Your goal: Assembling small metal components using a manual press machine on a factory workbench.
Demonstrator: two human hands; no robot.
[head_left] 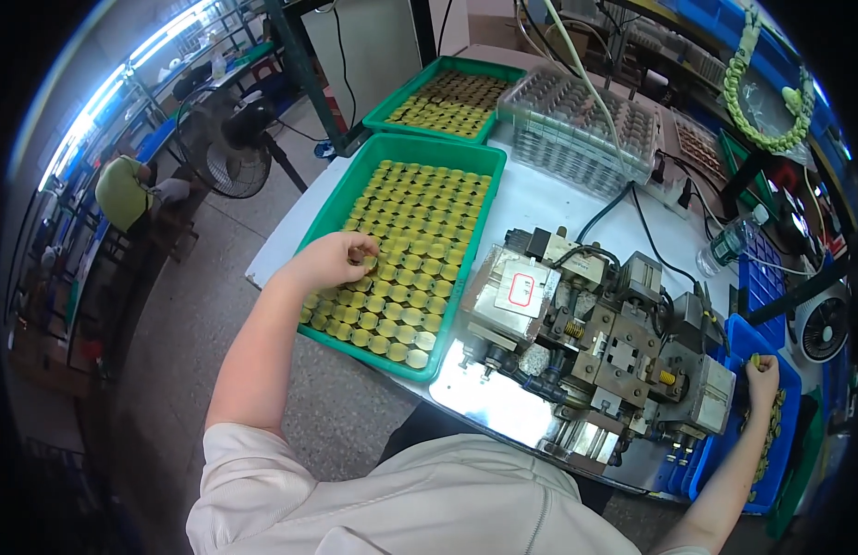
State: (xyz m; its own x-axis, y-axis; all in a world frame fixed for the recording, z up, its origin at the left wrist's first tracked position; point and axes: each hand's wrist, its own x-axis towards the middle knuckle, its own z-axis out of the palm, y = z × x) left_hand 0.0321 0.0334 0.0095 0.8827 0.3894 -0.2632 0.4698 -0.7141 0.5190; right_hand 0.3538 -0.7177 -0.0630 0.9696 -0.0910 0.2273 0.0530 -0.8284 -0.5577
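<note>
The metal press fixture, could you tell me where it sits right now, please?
In the head view the metal press fixture sits right of centre, between the green tray under the left hand and the blue tray by the right hand.

White worktable: green tray of round brass-coloured pieces at 9 o'clock; second green tray at 11; clear plastic tray stack at 12; metal press fixture centre; clear bottle and blue bin at 3.
</note>
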